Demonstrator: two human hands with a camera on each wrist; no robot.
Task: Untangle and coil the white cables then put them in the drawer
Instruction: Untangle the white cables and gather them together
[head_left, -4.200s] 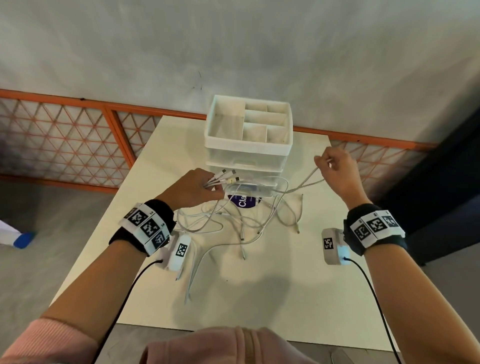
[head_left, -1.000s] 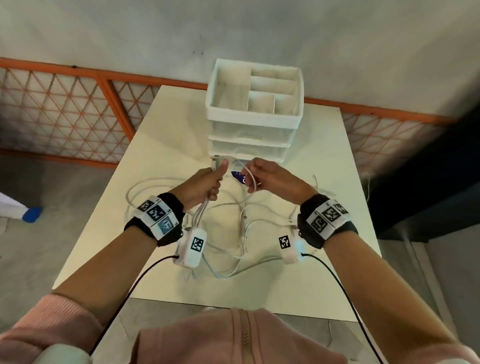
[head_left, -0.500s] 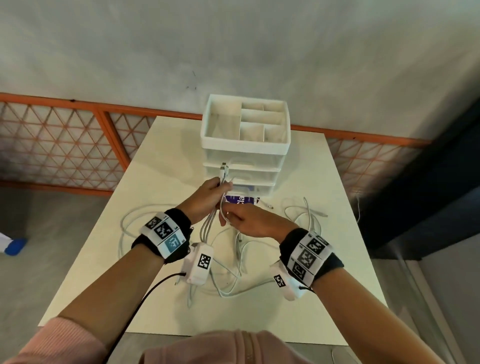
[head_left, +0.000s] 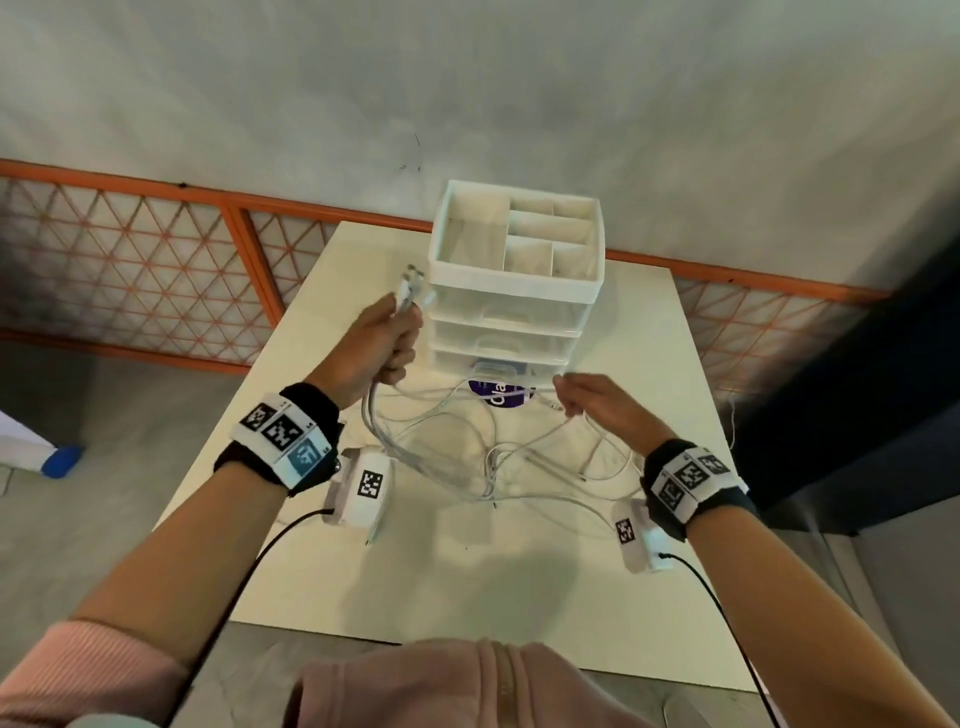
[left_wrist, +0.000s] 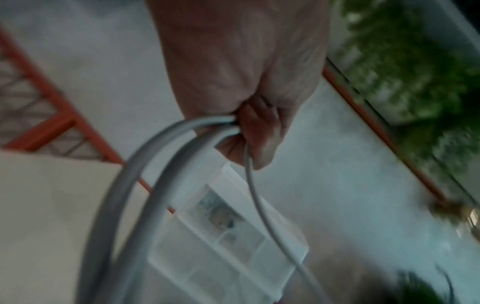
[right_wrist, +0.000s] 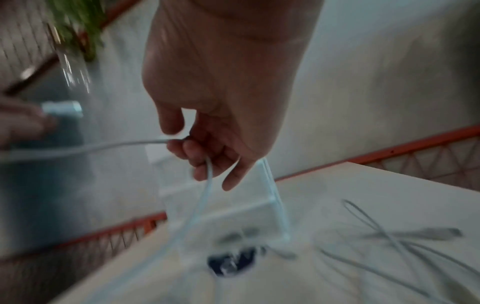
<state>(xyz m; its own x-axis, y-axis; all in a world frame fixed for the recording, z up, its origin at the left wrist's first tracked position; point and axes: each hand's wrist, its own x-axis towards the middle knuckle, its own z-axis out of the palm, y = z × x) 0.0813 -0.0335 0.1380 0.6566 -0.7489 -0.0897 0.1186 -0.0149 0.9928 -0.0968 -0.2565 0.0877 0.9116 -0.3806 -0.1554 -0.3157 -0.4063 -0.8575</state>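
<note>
Several white cables (head_left: 467, 457) lie tangled on the cream table (head_left: 467, 582) in front of a clear drawer unit (head_left: 511, 322). My left hand (head_left: 382, 343) is raised left of the unit and grips a bundle of cable ends (head_left: 413, 288), whose plugs stick up past the fist; the strands (left_wrist: 161, 174) hang down from it. My right hand (head_left: 587, 400) hovers to the right, low before the unit, pinching one cable strand (right_wrist: 202, 197) that runs across toward the left hand. All three drawers look closed.
The unit's top is an open divided tray (head_left: 519, 234). A dark blue round sticker (head_left: 498, 397) sits on the table at the unit's foot. An orange lattice railing (head_left: 130, 260) runs behind the table. A dark panel (head_left: 857, 415) stands at the right.
My hands, close together half a second ago, have moved apart. The left hand rose with the cable ends; the right hand drew a strand out to the right.
</note>
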